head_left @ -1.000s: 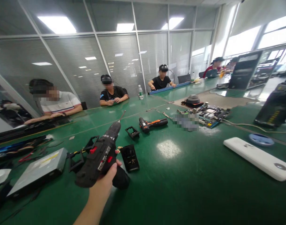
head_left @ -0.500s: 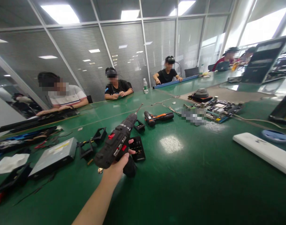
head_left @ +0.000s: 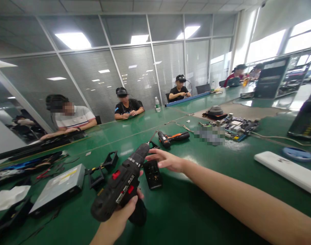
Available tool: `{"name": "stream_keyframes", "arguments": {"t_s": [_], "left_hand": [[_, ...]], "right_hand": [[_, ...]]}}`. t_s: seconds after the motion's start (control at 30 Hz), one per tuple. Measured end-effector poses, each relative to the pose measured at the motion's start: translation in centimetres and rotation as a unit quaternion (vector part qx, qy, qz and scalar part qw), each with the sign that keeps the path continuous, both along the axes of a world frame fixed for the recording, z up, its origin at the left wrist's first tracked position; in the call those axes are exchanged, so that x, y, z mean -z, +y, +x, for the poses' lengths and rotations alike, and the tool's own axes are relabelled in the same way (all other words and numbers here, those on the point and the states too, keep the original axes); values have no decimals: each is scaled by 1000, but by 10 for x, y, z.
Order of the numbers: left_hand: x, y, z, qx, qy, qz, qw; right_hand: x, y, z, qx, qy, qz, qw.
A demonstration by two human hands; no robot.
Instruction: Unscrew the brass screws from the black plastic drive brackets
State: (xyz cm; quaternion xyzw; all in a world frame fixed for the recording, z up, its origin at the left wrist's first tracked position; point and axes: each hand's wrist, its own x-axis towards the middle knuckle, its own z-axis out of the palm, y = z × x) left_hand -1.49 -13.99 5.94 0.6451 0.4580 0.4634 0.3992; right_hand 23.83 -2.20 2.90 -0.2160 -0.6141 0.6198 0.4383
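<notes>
1. In the lower centre of the frame, one black drill [head_left: 122,182] is gripped by the left hand [head_left: 121,212], its fingers wrapped around the handle; the bit points toward the upper right.
2. Two hands show; the right hand [head_left: 169,161], mid-frame, has open, slightly spread fingers (empty, as far as shows) just beside the drill's chuck; whether they touch it, I cannot tell.
3. One open black case [head_left: 152,177] sits at centre, below the right fingertips and right of the left hand.
4. One black-and-orange drill [head_left: 172,137] lies beyond the right hand.
5. Left of centre are two black frames [head_left: 110,160] and one silver drive [head_left: 58,187]; one circuit board [head_left: 238,128] lies right of centre.
</notes>
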Motion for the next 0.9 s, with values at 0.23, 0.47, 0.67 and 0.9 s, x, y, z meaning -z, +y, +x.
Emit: {"name": "stream_keyframes", "arguments": {"t_s": [0.23,0.47,0.67,0.9], "left_hand": [[-9,10,-5,83,0,-20,996],[-6,7,7,47,-86,-8,995],[-11,12,0,114,-97,-15,989],[-13,15,-4,101,-72,-38,992]], "right_hand": [[35,-11,-51,-66,-54,5,996],[39,-1,34,200,-88,-22,976],[43,-3,90,226,-9,-110,968],[32,6,96,178,146,-246,942]]}}
